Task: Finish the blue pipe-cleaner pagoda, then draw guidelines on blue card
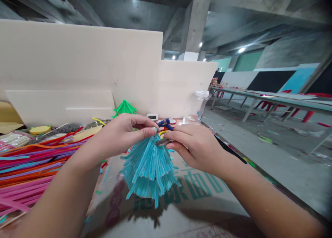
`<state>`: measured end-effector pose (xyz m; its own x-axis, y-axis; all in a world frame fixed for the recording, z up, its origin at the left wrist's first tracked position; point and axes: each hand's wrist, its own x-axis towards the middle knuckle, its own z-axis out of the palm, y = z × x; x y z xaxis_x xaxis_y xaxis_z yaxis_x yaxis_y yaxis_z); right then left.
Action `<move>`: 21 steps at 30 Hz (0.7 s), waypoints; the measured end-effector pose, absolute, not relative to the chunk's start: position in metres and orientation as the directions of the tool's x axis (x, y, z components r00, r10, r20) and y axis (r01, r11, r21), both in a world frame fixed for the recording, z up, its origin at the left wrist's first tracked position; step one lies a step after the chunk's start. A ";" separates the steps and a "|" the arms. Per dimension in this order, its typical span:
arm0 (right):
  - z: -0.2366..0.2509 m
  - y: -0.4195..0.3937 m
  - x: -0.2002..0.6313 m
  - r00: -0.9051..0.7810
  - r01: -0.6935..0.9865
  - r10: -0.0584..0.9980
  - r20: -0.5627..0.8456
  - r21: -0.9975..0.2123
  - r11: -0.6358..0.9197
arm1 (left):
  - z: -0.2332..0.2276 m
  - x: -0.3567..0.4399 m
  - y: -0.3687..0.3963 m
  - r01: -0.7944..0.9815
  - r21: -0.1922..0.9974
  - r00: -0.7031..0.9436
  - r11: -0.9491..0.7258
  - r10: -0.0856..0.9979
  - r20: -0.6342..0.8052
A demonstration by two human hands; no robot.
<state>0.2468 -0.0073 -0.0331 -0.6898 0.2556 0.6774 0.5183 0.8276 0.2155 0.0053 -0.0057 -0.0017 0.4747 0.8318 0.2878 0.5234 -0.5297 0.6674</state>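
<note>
From the head camera, my left hand (121, 134) pinches the top of the blue straw tree (148, 168) between thumb and fingertips, fingers curled narrow around its tip; my right hand (194, 146) meets it from the other side, closed on a small metal tool (163, 141) whose point touches the tree's peak; I cannot tell just what kind of tool it is. The tree hangs tiered beneath my hands, its lowest fringe just above or touching the cardboard sheet (197, 203) with green printed characters; which, I cannot tell. To my left lies a thick spread of coloured straws (31, 168), pink, orange and purple, running close to my left forearm; little room on that side. Ahead, a finished green tree (125, 108) stands against the white foam board (77, 68) that walls off the back; a small digital timer (152, 116) and a clear plastic jar (199, 104) sit near the board's right end. The table edge (249, 162) runs diagonally just beyond my right forearm; past it the concrete floor (285, 155) lies open, with long benches (272, 99) well apart.
</note>
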 end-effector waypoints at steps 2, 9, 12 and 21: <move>-0.033 -0.008 0.247 -0.691 0.527 0.284 0.665 0.193 0.828 | -0.002 0.005 -0.005 0.520 0.666 0.477 -0.535 0.829 0.292; -0.034 -0.007 0.248 -0.692 0.536 0.287 0.663 0.206 0.818 | -0.003 0.006 -0.004 0.517 0.660 0.488 -0.544 0.821 0.295; -0.035 -0.005 0.247 -0.688 0.552 0.289 0.666 0.222 0.803 | -0.002 0.006 -0.003 0.522 0.645 0.486 -0.558 0.816 0.313; -0.034 -0.006 0.250 -0.672 0.558 0.283 0.685 0.217 0.801 | -0.002 0.006 -0.004 0.520 0.677 0.471 -0.521 0.836 0.282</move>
<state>0.2497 -0.0060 -0.0341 -0.6715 0.2828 0.6849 0.5585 0.8006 0.2170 0.0061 -0.0039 -0.0018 0.4712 0.8358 0.2818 0.5199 -0.5213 0.6767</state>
